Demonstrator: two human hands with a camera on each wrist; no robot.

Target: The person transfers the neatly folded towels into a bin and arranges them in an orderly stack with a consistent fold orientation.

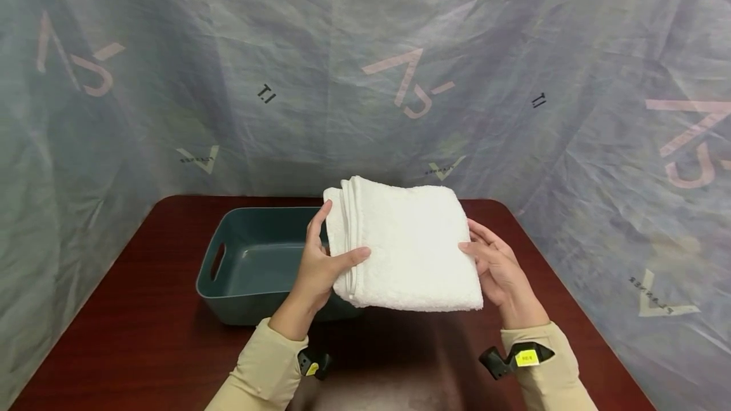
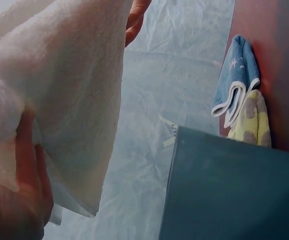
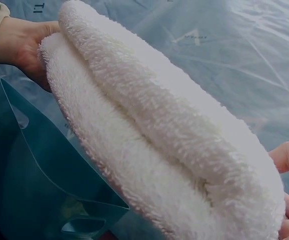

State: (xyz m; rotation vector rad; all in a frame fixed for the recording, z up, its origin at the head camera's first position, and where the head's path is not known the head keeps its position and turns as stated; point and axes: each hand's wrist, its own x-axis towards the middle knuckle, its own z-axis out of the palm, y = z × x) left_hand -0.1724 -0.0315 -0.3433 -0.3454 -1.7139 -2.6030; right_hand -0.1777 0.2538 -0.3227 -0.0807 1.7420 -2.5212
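Note:
A folded white towel [image 1: 414, 246] is held up over the table, its layered edges stacked on the left side. My left hand [image 1: 321, 265] grips that left side, thumb across the front and fingers behind. On the opposite edge, my right hand [image 1: 501, 271] pinches the towel between thumb and fingers. The right wrist view shows the thick fluffy fold [image 3: 149, 115] edge-on between both hands. Part of the teal plastic bin [image 1: 245, 309] is covered by the towel in the head view.
The dark red table [image 1: 143, 290] carries the bin at left of centre. Beyond the bin, a folded blue towel [image 2: 237, 67] and a yellow patterned cloth [image 2: 249, 122] show in the left wrist view. Grey printed sheeting [image 1: 320, 37] hangs around the table.

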